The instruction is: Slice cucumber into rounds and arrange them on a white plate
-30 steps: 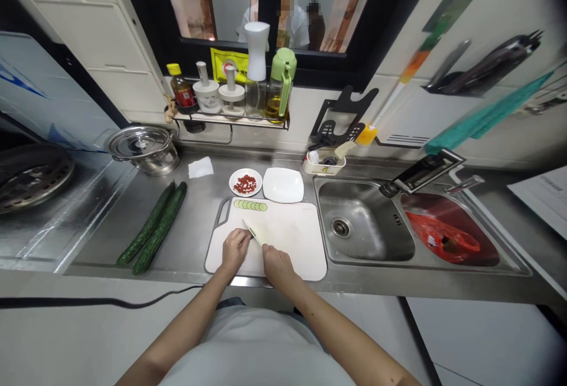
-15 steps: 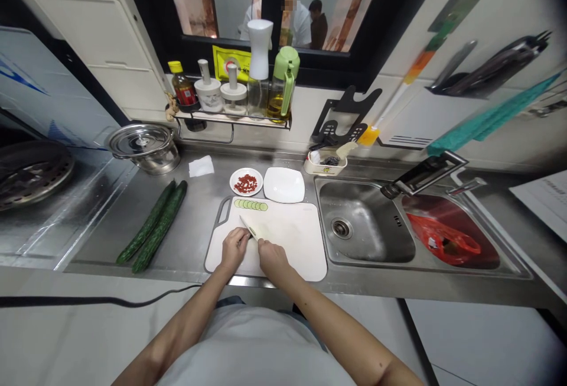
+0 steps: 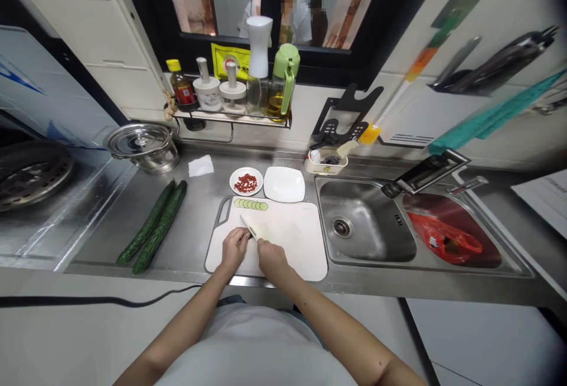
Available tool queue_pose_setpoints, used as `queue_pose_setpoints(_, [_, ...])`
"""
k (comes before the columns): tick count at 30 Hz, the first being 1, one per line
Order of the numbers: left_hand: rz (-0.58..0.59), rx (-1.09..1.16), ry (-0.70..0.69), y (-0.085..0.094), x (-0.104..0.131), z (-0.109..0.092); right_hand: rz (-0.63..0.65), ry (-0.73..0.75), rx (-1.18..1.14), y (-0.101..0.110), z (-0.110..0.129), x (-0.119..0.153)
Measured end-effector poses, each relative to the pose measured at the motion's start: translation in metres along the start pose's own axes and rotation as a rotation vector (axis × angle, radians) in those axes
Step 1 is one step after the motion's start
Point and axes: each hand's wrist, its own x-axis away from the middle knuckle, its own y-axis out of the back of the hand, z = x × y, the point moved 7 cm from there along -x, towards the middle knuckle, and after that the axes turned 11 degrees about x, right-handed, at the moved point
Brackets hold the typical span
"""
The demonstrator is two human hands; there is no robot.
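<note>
My right hand point(image 3: 271, 256) is closed round the handle of a kitchen knife point(image 3: 248, 226), whose blade points up and left over the white cutting board point(image 3: 292, 244). Close by on the left, my left hand point(image 3: 235, 245) has its fingers bent round a dark green piece of cucumber, mostly hidden by the fingers and blade. The knife lies against the cucumber piece. Along the board's top edge, several pale green cucumber slices point(image 3: 251, 204) overlap in a row.
Two whole cucumbers point(image 3: 153, 226) lie left of the board. Behind it stand a plate of chopped red bits point(image 3: 245, 182) and a white plate point(image 3: 284, 185). A sink point(image 3: 367, 226) is on the right, a lidded pot point(image 3: 144, 146) at the back left. Bottles stand on a rack point(image 3: 234, 117).
Both hands, the knife and the cucumber slices look almost the same as before. The view has shifted very slightly.
</note>
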Motion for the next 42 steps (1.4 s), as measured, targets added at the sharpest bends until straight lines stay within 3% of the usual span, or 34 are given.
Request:
queue_pose_setpoints(6, [0.007,-0.005,0.009,0.000,-0.001,0.000,-0.017,0.021,-0.017,0.002,0.003,-0.008])
queue_pose_setpoints(16, [0.004,-0.012,0.010,-0.001,0.001,0.002,0.015,-0.014,-0.023,0.000,-0.001,0.006])
queue_pose_setpoints(25, [0.004,0.003,0.020,0.000,0.000,-0.003,0.028,-0.002,-0.040,0.006,0.002,-0.010])
queue_pose_setpoints(34, [-0.001,0.008,0.022,0.000,0.000,-0.002,0.046,0.005,-0.041,-0.004,0.000,-0.006])
queue_pose_setpoints(42, [-0.005,0.001,0.028,-0.001,-0.001,-0.001,0.059,0.002,-0.045,0.006,0.001,-0.015])
